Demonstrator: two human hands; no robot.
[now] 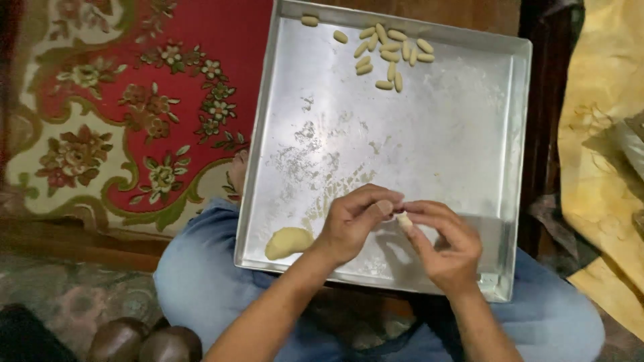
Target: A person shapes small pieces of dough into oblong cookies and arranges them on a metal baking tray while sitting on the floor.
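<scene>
Shaping a dough piece over the tray

Both hands, left [352, 224] and right [446, 245], pinch a small dough piece [404, 221] at 6 o'clock of the metal tray [429, 154]; finished pieces [390, 52] sit at 12, dough lump [288, 243] at 7.

We see a dull, smeared metal tray [463, 134], soft matt dough [287, 242], a woven floral carpet [134, 100], faded denim jeans [194, 268] and crumpled yellow cloth [604, 100].
</scene>
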